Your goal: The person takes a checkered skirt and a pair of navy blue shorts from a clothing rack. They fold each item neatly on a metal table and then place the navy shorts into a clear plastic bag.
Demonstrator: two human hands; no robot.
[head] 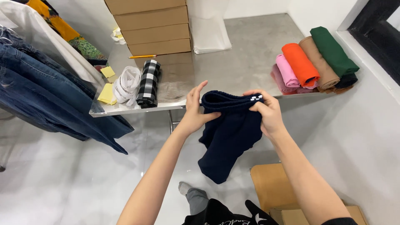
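A person stands at the near edge of a shiny metal table (233, 62), arms stretched forward, holding a dark navy garment (228, 133) in the air between both hands. The left hand (195, 110) grips the garment's top band at its left end, thumb pressed on the near side of the cloth and fingers raised behind it, partly open. The right hand (266, 110) is closed in a pinch on the right end of the same band, next to a small white marking on the fabric. The band runs level from 1 hand to the other, just in front of the table's edge. The rest of the garment hangs loosely below the hands, over the pale glossy floor (62, 179), touching neither table nor floor.

On the table's right side lies a row of rolled cloths: green (333, 50), tan (318, 62), orange (300, 64) and pink (286, 71), well apart from the hands. On the left end lie a black-and-white checked roll (148, 83), a white ribbed roll (127, 85) beside it and yellow paper pieces (107, 93). Stacked cardboard boxes (152, 27) stand at the back, with a yellow pencil (141, 56) at their foot. Blue jeans (46, 91) hang at far left.
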